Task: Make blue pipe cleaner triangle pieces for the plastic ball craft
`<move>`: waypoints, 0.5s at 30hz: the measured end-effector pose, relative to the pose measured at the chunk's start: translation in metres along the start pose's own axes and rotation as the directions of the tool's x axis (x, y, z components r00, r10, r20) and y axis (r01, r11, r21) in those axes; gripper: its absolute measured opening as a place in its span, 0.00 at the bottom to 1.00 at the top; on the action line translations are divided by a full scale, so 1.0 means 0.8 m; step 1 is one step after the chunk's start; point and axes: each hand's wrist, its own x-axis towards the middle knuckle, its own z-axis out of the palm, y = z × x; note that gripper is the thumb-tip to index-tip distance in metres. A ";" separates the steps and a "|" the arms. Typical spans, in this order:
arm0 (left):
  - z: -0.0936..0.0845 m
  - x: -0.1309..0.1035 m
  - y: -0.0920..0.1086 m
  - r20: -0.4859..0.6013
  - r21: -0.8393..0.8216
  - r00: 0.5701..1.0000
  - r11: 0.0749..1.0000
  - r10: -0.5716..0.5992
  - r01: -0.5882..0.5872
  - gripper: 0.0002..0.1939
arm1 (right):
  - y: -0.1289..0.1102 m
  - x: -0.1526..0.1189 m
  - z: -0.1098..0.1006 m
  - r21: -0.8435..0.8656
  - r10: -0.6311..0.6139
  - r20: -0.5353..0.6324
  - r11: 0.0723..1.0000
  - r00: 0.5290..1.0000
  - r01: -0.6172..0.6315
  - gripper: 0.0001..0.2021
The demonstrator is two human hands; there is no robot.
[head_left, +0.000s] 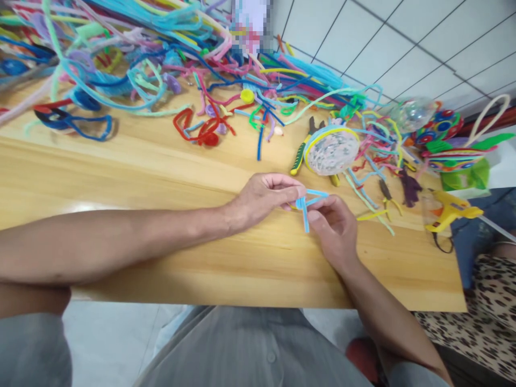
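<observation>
A light blue pipe cleaner [305,215], bent into a small angled shape, is held over the wooden table between both hands. My left hand [266,196] pinches its upper left part between thumb and fingertips. On the other side my right hand [336,223] is closed, thumb and fingers at the bent strands; exactly where they grip is partly hidden. One end hangs down between the hands. A bit of yellow shows behind my left fingertips. Just beyond the hands lies a clear dome [332,150] rimmed with yellow and blue pipe cleaners, resting over green-handled pliers [298,157].
Heaped pipe cleaners [153,32] cover the table's back. Red bent pieces [201,129] and blue glasses-like frames [91,126] lie nearer. Small yellow-handled pliers [387,199] and a yellow glue gun [449,209] are at the right. A person in leopard print [495,290] sits beside the table edge.
</observation>
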 end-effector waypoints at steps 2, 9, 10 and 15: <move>0.000 0.000 0.000 0.009 -0.006 1.000 1.000 0.004 -0.004 0.14 | -0.001 0.001 0.005 0.076 0.064 -0.002 0.995 0.998 -0.063 0.10; 0.000 -0.001 -0.005 0.030 -0.067 0.999 0.998 -0.015 0.017 0.15 | 0.003 -0.001 0.011 0.077 0.165 0.055 0.983 0.985 -0.169 0.10; 0.000 0.000 -0.006 0.038 -0.074 0.999 0.997 -0.021 0.024 0.15 | 0.003 -0.002 0.011 0.067 0.170 0.051 0.983 0.984 -0.173 0.09; 0.000 0.000 -0.006 0.095 -0.060 0.995 0.998 -0.030 0.035 0.17 | 0.000 -0.001 0.010 0.009 0.178 0.008 0.984 0.984 -0.178 0.07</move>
